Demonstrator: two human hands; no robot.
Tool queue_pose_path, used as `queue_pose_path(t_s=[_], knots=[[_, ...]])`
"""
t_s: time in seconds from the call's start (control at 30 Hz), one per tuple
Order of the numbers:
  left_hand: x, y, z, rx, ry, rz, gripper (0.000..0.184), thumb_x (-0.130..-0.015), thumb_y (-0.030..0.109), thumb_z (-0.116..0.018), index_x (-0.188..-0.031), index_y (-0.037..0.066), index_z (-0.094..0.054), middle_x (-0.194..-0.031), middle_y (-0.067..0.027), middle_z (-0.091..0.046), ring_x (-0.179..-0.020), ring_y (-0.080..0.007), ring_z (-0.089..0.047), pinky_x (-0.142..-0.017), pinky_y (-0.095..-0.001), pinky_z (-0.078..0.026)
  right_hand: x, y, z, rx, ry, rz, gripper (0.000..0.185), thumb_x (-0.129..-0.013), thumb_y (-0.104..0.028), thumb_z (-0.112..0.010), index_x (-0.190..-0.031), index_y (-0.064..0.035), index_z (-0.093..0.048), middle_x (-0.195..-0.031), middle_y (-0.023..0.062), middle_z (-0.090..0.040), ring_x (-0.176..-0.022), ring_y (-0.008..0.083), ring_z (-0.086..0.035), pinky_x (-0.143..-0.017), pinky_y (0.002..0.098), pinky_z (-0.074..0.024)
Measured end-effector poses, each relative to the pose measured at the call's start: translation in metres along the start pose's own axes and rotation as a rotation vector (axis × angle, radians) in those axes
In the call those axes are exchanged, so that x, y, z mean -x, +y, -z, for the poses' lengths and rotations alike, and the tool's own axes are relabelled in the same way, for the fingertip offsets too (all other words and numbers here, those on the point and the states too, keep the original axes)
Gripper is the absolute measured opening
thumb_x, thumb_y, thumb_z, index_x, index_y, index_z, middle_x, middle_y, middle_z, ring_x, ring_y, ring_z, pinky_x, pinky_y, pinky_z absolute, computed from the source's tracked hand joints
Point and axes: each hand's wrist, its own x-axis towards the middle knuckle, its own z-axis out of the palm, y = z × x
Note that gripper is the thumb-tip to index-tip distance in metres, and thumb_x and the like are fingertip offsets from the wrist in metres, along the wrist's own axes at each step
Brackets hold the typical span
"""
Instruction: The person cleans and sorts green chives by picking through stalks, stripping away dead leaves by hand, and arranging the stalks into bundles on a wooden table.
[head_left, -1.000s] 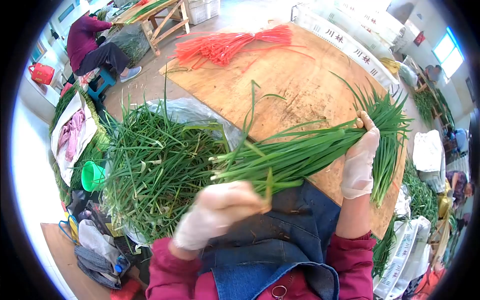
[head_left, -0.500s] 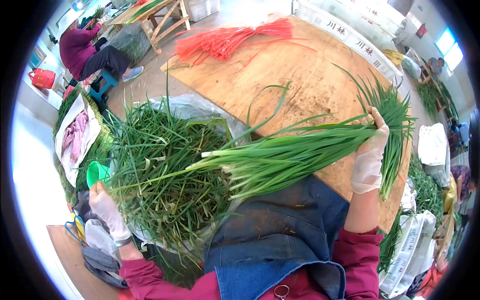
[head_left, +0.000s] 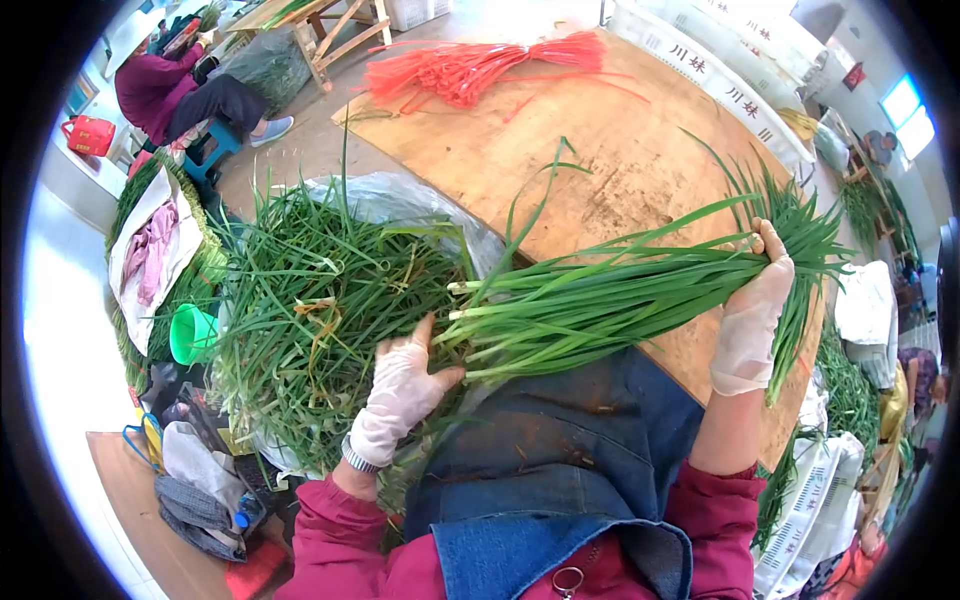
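My right hand (head_left: 755, 300), in a thin whitish glove, is closed around a bunch of long green chives (head_left: 610, 300) near their leafy end. The pale stem ends point left, over the edge of a big heap of loose chives (head_left: 320, 290). At those stem ends is my gloved left hand (head_left: 400, 390), its thumb and index finger apart and nothing visible between them. The leaf tips beyond my right hand overlap more chives (head_left: 785, 340) on the board's right side.
A wooden board (head_left: 480, 150) carries a bundle of red ties (head_left: 470, 72). White crates (head_left: 690, 60) stand behind it. At left are a green cup (head_left: 193, 334) and a pink cloth (head_left: 150, 255). A person (head_left: 165, 90) sits on a blue stool (head_left: 212, 150) at upper left.
My left hand has moved right, from beside the green cup to the stem ends. The long stalk it was drawing leftward has left its fingers. My right hand keeps its hold.
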Motion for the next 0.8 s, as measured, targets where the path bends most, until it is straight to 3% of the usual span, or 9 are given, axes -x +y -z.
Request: queue_pose_path(t_s=[0.13, 0.27, 0.33, 0.4, 0.53, 0.6, 0.67, 0.7, 0.8], knots=[[0.024, 0.016, -0.002, -0.080, 0.126, 0.051, 0.020, -0.082, 0.020, -0.059, -0.086, 0.001, -0.058, -0.065, -0.0184, -0.061, -0.059, -0.0364, -0.059, -0.059, -0.0439, -0.047, -0.002, 0.000, 0.004, -0.012, 0.030, -0.018, 0.010, -0.088, -0.013, -0.052, -0.085, -0.0039, -0.054, -0.057, -0.0037, -0.044, -0.050, 0.0122, -0.044, -0.050, 0.0272, -0.0416], [0.024, 0.072, 0.024, 0.115, 0.202, -0.331, 0.011, -0.081, 0.011, -0.061, -0.089, 0.003, -0.061, -0.070, -0.0189, -0.062, -0.062, -0.0326, -0.061, -0.058, -0.0370, -0.048, 0.003, 0.003, -0.001, -0.011, 0.045, 0.000, 0.009, -0.088, -0.013, -0.052, -0.087, -0.0038, -0.054, -0.057, -0.0029, -0.044, -0.050, 0.0127, -0.043, -0.050, 0.0282, -0.0415], [0.016, 0.100, 0.027, 0.729, 0.041, -0.630, 0.012, -0.080, 0.015, -0.065, -0.087, 0.006, -0.061, -0.066, -0.0129, -0.059, -0.063, -0.0284, -0.061, -0.054, -0.0357, -0.046, 0.005, 0.001, -0.005, -0.007, 0.025, 0.017, 0.009, -0.088, -0.012, -0.052, -0.088, -0.0036, -0.054, -0.058, -0.0024, -0.044, -0.051, 0.0128, -0.043, -0.050, 0.0286, -0.0413], [0.027, 0.104, 0.070, 0.550, 0.140, -0.664, 0.014, -0.086, 0.015, -0.060, -0.092, 0.003, -0.065, -0.073, -0.0077, -0.064, -0.064, -0.0180, -0.060, -0.060, -0.0299, -0.049, 0.012, -0.001, -0.008, 0.003, 0.020, 0.020, 0.008, -0.087, -0.011, -0.052, -0.087, -0.0034, -0.054, -0.058, -0.0023, -0.044, -0.051, 0.0126, -0.043, -0.051, 0.0277, -0.0410], [0.035, 0.036, 0.128, 0.567, 1.139, 0.057, 0.015, -0.090, 0.014, -0.052, -0.092, 0.005, -0.065, -0.063, 0.0004, -0.061, -0.048, -0.0145, -0.046, -0.043, -0.0286, -0.034, -0.002, 0.003, 0.005, -0.090, 0.042, -0.026, 0.007, -0.088, -0.010, -0.051, -0.085, -0.0037, -0.051, -0.058, -0.0018, -0.043, -0.051, 0.0122, -0.042, -0.051, 0.0271, -0.0397], [0.036, -0.060, 0.137, -0.634, 1.029, 0.155, 0.020, -0.088, 0.021, -0.055, -0.096, 0.005, -0.064, -0.079, -0.0058, -0.063, -0.066, -0.0182, -0.055, -0.060, -0.0314, -0.041, 0.001, 0.003, 0.004, -0.124, 0.047, -0.043, 0.007, -0.088, -0.010, -0.050, -0.085, -0.0042, -0.050, -0.058, -0.0019, -0.043, -0.051, 0.0119, -0.041, -0.051, 0.0270, -0.0388], [0.040, -0.058, 0.108, -1.108, 0.739, 0.322, 0.031, -0.082, 0.029, -0.061, -0.102, 0.006, -0.062, -0.104, -0.0111, -0.059, -0.094, -0.0238, -0.054, -0.083, -0.0407, -0.037, 0.002, 0.003, 0.003, -0.134, 0.045, -0.055, 0.006, -0.088, -0.010, -0.050, -0.085, -0.0042, -0.050, -0.058, -0.0021, -0.043, -0.051, 0.0117, -0.041, -0.050, 0.0267, -0.0383], [0.039, -0.062, 0.088, -0.962, 0.639, 0.304, 0.041, -0.077, 0.034, -0.064, -0.106, 0.006, -0.059, -0.120, -0.0128, -0.050, -0.112, -0.0265, -0.044, -0.095, -0.0452, -0.027, 0.003, 0.002, 0.002, -0.129, 0.045, -0.056, 0.007, -0.088, -0.010, -0.050, -0.085, -0.0042, -0.050, -0.058, -0.0021, -0.043, -0.051, 0.0117, -0.041, -0.050, 0.0268, -0.0385], [0.025, -0.013, 0.047, -0.156, 0.379, 0.025, 0.038, -0.079, 0.026, -0.064, -0.107, 0.001, -0.060, -0.117, -0.0181, -0.054, -0.112, -0.0305, -0.047, -0.096, -0.0389, -0.035, 0.003, 0.001, 0.002, -0.101, 0.023, -0.057, 0.007, -0.088, -0.011, -0.050, -0.086, -0.0040, -0.051, -0.057, -0.0022, -0.043, -0.051, 0.0117, -0.041, -0.051, 0.0270, -0.0389]])
